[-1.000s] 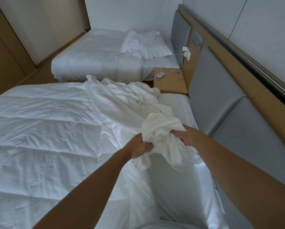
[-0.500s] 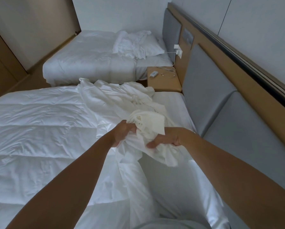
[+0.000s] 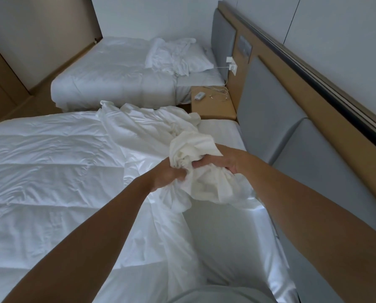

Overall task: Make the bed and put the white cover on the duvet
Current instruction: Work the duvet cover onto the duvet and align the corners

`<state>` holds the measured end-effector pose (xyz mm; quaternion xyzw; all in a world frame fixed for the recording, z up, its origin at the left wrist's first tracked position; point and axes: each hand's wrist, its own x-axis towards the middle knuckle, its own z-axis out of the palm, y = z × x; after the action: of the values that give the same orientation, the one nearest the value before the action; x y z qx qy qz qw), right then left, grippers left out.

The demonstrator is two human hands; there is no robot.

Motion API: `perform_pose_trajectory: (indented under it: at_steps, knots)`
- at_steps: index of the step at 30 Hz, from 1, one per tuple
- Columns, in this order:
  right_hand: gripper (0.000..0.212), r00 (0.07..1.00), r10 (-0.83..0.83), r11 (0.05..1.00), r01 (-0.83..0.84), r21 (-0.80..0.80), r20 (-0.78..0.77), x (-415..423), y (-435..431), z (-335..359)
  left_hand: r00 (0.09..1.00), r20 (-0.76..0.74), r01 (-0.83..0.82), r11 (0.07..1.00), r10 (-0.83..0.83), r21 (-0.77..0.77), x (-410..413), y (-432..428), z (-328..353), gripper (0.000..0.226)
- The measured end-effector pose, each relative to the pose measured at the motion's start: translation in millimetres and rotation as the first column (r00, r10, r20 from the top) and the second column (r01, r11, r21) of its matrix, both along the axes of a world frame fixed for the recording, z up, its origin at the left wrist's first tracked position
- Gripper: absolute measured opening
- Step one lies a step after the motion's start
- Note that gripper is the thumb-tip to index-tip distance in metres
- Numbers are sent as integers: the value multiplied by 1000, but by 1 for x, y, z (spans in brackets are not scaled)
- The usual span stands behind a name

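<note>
Both hands, left (image 3: 168, 176) and right (image 3: 223, 161), grip the bunched cover (image 3: 195, 149) at two o'clock of the duvet (image 3: 51, 171); probably finding its opening next.

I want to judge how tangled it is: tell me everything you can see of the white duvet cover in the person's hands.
The thin white fabric cover is crumpled and not yet on the quilted white duvet. A bunched wad of it is held up, gripped by the left hand from below and the right hand beside it. The rest trails over the duvet toward its far edge and back toward the person.
</note>
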<state>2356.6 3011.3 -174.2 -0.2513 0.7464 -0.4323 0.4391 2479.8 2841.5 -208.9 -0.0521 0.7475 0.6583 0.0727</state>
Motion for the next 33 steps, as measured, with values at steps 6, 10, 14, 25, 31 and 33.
perform_pose_trajectory:
  at_steps: [6, 10, 14, 25, 31, 33]
  knots:
    - [56, 966, 257, 940, -257, 222, 31, 19, -10, -3, 959, 122, -266, 960, 255, 88, -6, -9, 3, 54]
    - [65, 993, 74, 995, -80, 65, 91, 14, -14, -14, 951, 183, -281, 947, 251, 158, -8, -14, 2, 56]
    - [63, 989, -113, 993, 114, -1, 95, 4, -18, -12, 956, 182, -269, 938, 232, 220, -10, -17, 4, 66]
    - [64, 980, -12, 992, 36, 118, -200, -2, -40, 2, 904, 401, 71, 977, -149, 201, -3, -18, 3, 52]
    - [49, 978, 78, 980, -40, 194, -196, -4, -41, 2, 864, 453, 212, 975, -219, 68, -6, -17, 13, 43]
    - [43, 984, 74, 974, -36, 225, -160, -9, -39, 1, 893, 403, 165, 978, -202, 125, -8, -21, 10, 49]
